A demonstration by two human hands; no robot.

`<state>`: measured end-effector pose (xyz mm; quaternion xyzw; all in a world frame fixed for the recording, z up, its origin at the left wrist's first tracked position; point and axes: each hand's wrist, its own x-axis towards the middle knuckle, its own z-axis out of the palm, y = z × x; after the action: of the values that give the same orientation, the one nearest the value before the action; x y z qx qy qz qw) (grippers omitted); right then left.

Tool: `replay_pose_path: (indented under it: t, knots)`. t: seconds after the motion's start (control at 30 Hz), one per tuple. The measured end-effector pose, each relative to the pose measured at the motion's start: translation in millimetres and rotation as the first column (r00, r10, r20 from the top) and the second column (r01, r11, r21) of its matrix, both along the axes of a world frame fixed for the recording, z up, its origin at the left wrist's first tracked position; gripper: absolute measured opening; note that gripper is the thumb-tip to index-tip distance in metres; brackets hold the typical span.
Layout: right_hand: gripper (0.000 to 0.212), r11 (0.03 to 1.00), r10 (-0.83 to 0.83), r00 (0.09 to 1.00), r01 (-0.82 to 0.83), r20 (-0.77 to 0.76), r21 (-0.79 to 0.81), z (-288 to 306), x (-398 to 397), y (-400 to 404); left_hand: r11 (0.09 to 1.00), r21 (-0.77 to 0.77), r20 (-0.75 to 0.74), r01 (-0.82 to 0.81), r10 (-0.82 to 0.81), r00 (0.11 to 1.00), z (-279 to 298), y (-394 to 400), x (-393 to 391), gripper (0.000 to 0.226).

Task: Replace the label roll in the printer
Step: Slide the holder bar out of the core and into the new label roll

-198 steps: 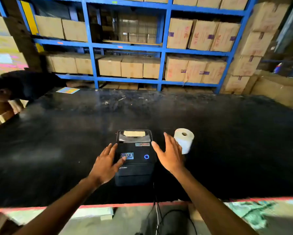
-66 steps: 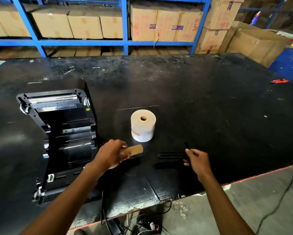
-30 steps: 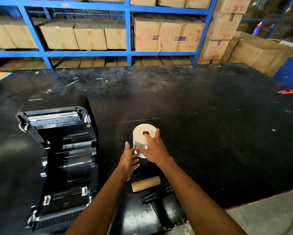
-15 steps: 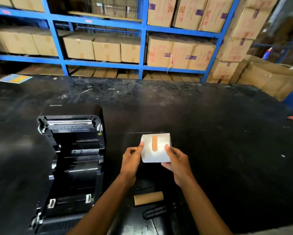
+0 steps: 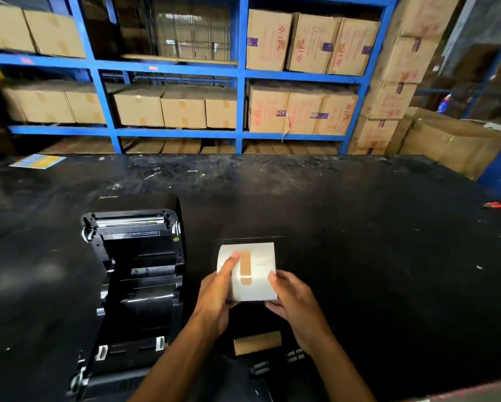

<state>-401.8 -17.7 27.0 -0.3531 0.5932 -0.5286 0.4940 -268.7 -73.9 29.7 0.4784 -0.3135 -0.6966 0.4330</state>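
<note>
Blue shelves full of brown cardboard boxes stand behind a big black table. On the table, to the left, sits a black label printer with its lid swung open, so the dark inside shows. Both hands hold a white label roll up above the table, just to the right of the printer. The left hand grips the roll's left side, with a finger lying on its front next to a strip of brown tape stuck there. The right hand holds the roll's right side and bottom corner. Near the table's front edge, between the two arms, lies an empty brown cardboard tube on its side. Just beside the tube, to the right, lies a black plastic holder part. Far off at the back left corner of the table lies a colourful sheet.
</note>
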Motion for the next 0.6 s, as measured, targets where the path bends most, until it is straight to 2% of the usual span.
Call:
replay_pose_path:
  t: [0.03, 0.1, 0.17, 0.23, 0.3, 0.37, 0.47, 0.6]
  knots:
    - [0.006, 1.000, -0.006, 0.988, 0.003, -0.152, -0.017, 2, -2, 1, 1.000, -0.010, -0.022, -0.023, 0.022, 1.000, -1, 3, 2, 0.029]
    - [0.011, 0.985, -0.139, 0.897, 0.082, -0.419, -0.150, 7, -5, -2, 0.998, -0.043, -0.027, -0.039, 0.037, 0.999, -3, 10, 4, 0.037]
    - [0.021, 0.950, -0.244, 0.788, 0.076, -0.565, -0.304, 14, -4, -5, 0.994, -0.088, -0.004, -0.065, 0.065, 0.998, -4, 15, 4, 0.039]
    - [0.030, 0.933, -0.263, 0.703, 0.011, -0.661, -0.360, 19, -1, -5, 0.988, -0.130, 0.003, -0.084, 0.085, 0.996, -4, 17, 8, 0.038]
    - [0.040, 0.922, -0.263, 0.631, -0.060, -0.730, -0.384, 21, -1, -3, 0.978, -0.191, 0.047, -0.089, 0.099, 0.994, -5, 15, 14, 0.049]
    - [0.041, 0.915, -0.219, 0.598, -0.148, -0.771, -0.375, 23, 0, -2, 0.963, -0.258, 0.119, -0.075, 0.108, 0.987, -8, 13, 19, 0.061]
    - [0.036, 0.902, -0.211, 0.551, -0.209, -0.807, -0.379, 20, 8, -2, 0.952, -0.305, 0.187, -0.033, 0.094, 0.978, -9, 16, 21, 0.056]
    - [0.022, 0.849, -0.370, 0.470, -0.178, -0.801, -0.497, 15, 8, 4, 0.937, -0.350, 0.239, 0.010, 0.079, 0.968, -10, 23, 16, 0.044]
